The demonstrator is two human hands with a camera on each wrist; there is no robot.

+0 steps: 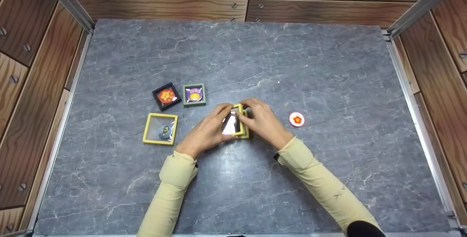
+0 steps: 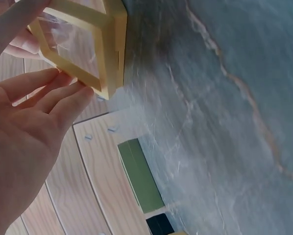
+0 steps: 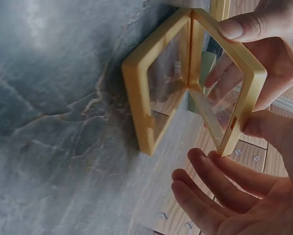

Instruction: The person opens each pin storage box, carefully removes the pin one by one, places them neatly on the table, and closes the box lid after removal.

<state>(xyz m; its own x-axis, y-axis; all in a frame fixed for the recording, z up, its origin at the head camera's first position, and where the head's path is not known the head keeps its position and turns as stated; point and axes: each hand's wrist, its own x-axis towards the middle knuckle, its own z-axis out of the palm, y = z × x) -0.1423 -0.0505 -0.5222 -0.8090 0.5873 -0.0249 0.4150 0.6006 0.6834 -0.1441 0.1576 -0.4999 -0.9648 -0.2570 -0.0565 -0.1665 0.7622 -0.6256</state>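
Note:
Between both hands, a yellow hinged display frame point(image 1: 241, 129) with clear film windows stands partly open like a book. One half point(image 3: 136, 88) lies on the table in the right wrist view while the other half point(image 3: 254, 73) is tilted up. My left hand point(image 1: 208, 131) grips the raised half, its fingertips on the frame's edge in the left wrist view. With thumb and fingertips, my right hand point(image 1: 266, 123) pinches a corner of that same half. No disc shows behind the clear film. To the right lies a loose white-rimmed disc with a red flower point(image 1: 296, 119).
Left of the hands lie a black frame point(image 1: 159, 100) with an orange disc, a grey-green frame point(image 1: 194, 104) with a purple disc, and a larger yellow frame point(image 1: 146, 129) with a bluish disc. Wood-patterned walls point(image 1: 160, 7) surround the grey marbled table point(image 1: 233, 200).

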